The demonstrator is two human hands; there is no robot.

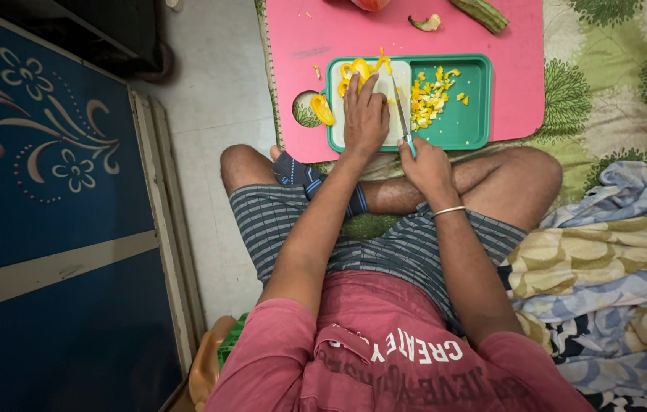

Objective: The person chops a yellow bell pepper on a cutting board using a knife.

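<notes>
Both hands are out in front of me over my crossed legs. My left hand (365,114) lies palm down with the fingers pressed together, holding down a yellow bell pepper piece (357,72) on the white cutting surface (400,76) set into the left half of a green rectangular plastic tray (476,99). My right hand (424,162) is curled shut around the teal handle of a thin-bladed kitchen knife (401,114), the blade running away from me just beside my left fingers, its tip near the pepper. A plain metal bangle (449,210) sits on my right wrist.

The tray's right half holds a loose heap of chopped yellow pepper bits (430,95). The tray rests on a pink flat cutting mat (491,38), near its closer edge. A curved yellow pepper slice (322,109) lies beside the mat's round handle hole, just left of the tray, and a small scrap lies above it. At the mat's far edge are a green ridged vegetable (480,13), a pale stem scrap (426,23) and part of a red round fruit (370,4), cut off by the frame.

The mat lies on a green floral cloth (606,84), with bare mat beyond and right of the tray. A blue painted door (41,191) stands across the pale floor to my left; crumpled patterned bedding (606,259) crowds my right.
</notes>
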